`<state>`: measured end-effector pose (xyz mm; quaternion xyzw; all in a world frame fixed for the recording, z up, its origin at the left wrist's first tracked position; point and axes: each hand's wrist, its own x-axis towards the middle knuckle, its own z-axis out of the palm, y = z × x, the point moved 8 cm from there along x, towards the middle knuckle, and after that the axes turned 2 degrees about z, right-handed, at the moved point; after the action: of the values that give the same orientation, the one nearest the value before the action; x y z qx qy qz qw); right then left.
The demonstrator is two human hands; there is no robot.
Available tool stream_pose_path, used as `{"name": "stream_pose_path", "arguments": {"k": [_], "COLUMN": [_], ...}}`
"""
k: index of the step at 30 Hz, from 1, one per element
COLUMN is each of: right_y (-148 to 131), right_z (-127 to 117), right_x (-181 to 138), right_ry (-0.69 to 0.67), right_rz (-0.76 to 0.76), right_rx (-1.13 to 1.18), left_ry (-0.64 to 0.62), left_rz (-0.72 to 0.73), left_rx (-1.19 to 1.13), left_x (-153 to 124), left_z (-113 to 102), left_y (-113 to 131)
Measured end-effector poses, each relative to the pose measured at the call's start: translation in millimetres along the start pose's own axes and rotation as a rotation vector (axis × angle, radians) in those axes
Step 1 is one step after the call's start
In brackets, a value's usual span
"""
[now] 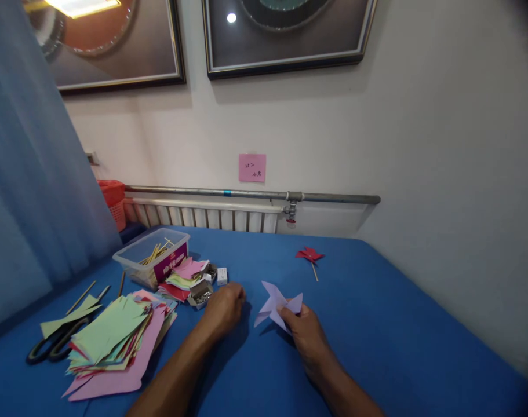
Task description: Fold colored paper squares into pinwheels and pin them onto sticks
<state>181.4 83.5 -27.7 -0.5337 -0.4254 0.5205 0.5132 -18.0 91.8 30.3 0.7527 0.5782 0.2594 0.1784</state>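
Observation:
A pale purple paper pinwheel is pinched at its centre between the thumb and fingers of my right hand. My left hand is closed, its fingers curled and turned away, just left of the pinwheel and apart from it. Whatever those fingers hold, if anything, is hidden. Beside this hand stands an open small box with shiny metal pins or tacks in it. A small white box lies just behind. Farther back, a finished-looking red pinwheel on a thin stick lies on the blue table.
At left lies a stack of coloured paper sheets with black-handled scissors beside it. A clear plastic tub holds wooden sticks. Smaller cut papers lie against it. A radiator pipe runs along the wall behind the blue table.

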Motion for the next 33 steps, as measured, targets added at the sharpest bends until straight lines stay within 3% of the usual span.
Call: {"name": "stream_pose_path", "arguments": {"k": [3, 6, 10, 14, 33], "right_y": [-4.4, -13.3, -19.2, -18.5, -19.8], "right_z": [-3.2, 0.2, 4.6, 7.3, 11.7], "right_x": [1.3, -4.3, -10.4, -10.3, -15.0], "right_ry": [0.033, 0.011, 0.001, -0.019, -0.071], "right_rz": [-0.016, -0.046, -0.077, -0.106, -0.088], "right_rx": [-0.041, -0.04, -0.075, -0.075, -0.016], "left_ry": [0.078, 0.042, 0.042, 0.062, 0.086], "left_rz": [0.009, 0.056, 0.121, 0.167, 0.169], "left_rx": [-0.522, -0.752, -0.748, -0.685, -0.642], "left_x": [-1.2, -5.9, -12.2, -14.4, -12.6], "left_z": [-2.5, 10.6, 24.2, 23.4, 20.2], "left_y": [9.1, 28.3, 47.1, 54.3, 51.3]}}
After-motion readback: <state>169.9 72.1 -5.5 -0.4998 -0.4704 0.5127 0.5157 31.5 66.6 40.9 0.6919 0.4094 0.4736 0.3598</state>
